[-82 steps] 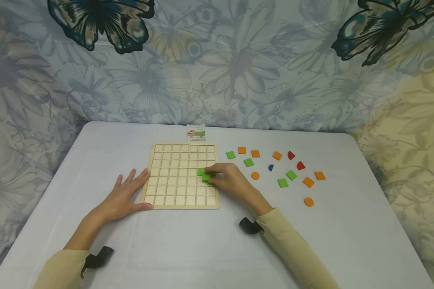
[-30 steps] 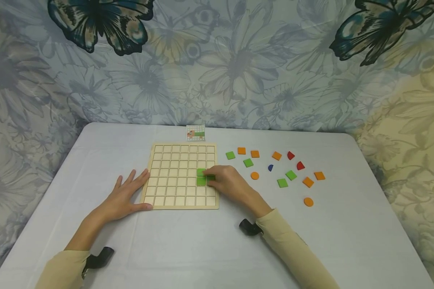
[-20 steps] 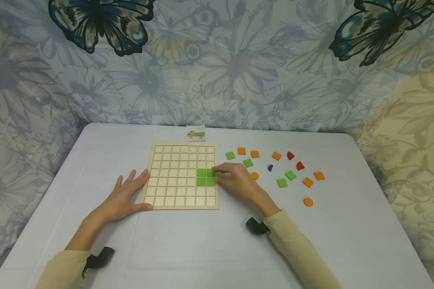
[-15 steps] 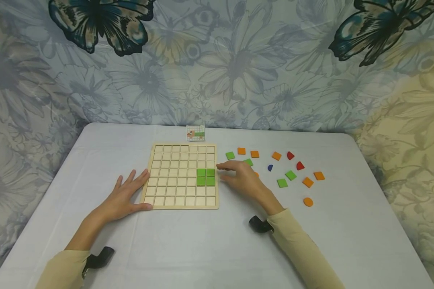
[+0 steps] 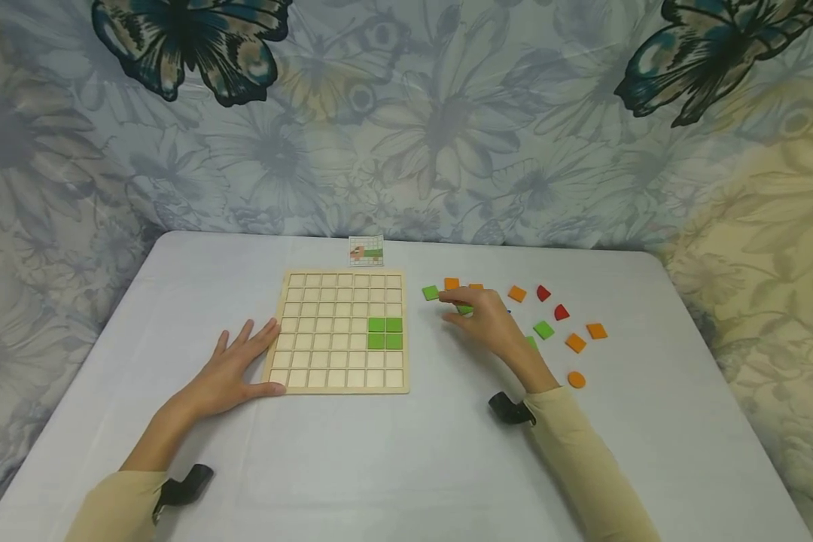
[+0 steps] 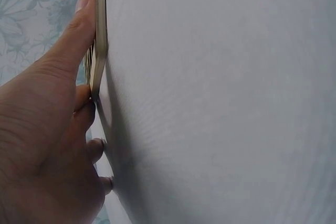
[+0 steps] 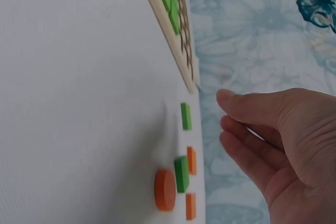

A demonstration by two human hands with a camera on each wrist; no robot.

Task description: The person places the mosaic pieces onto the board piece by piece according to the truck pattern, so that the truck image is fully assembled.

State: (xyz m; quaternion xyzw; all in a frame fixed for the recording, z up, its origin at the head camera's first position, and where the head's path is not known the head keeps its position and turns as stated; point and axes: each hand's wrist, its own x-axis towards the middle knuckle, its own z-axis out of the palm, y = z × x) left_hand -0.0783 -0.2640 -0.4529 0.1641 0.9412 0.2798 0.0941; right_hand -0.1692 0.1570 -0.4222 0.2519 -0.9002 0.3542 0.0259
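Note:
A wooden grid board (image 5: 312,324) lies on the white table, with a two-by-two block of green square tiles (image 5: 376,341) in its right part. My left hand (image 5: 226,376) rests against the board's left edge, fingers spread and straight, thumb at the near corner. In the left wrist view the thumb (image 6: 79,30) lies along the board's rim. To the right of the board, my right hand (image 5: 491,324) hovers over the loose tiles, thumb and fingers apart and holding nothing. Its fingertips are near one green tile (image 5: 430,293); another green tile (image 5: 464,309) is partly hidden beneath them.
Behind the board lies a small pattern card (image 5: 366,251). Orange squares (image 5: 517,293), red wedges (image 5: 561,312), green squares (image 5: 543,330) and an orange disc (image 5: 577,379) are scattered on the right. Another orange disc (image 7: 165,190) shows in the right wrist view. A flowered cloth hangs behind the table.
The right hand has set the last green tile of the block into the grid, let go, and moved right and back over the loose tiles. The left hand has stayed put.

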